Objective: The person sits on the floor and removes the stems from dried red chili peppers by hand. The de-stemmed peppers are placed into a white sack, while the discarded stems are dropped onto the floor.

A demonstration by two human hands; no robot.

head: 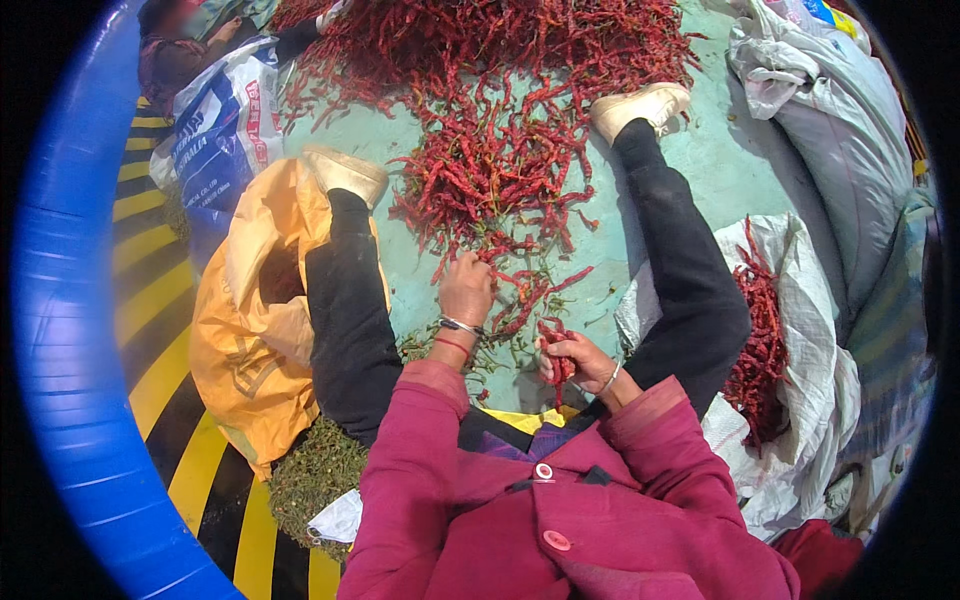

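Note:
My right hand (583, 362) is closed around a small bunch of dried red chili peppers (556, 369), held just in front of my lap. My left hand (466, 289) reaches forward to the near edge of a small heap of red chilies (491, 176) lying between my legs. Its fingers curl down among the peppers, and the back of the hand hides whether they grip one. Loose chilies (529, 296) and green stem bits (502, 356) are scattered on the pale green floor sheet (604, 244) around both hands.
A larger chili pile (510, 37) lies beyond my shoes. To my right a white woven sack (817, 360) contains chilies, near full sacks (840, 150). On my left are an orange sack (247, 360), a stem heap (319, 476) and a white mask (337, 517). Another person (180, 60) sits far left.

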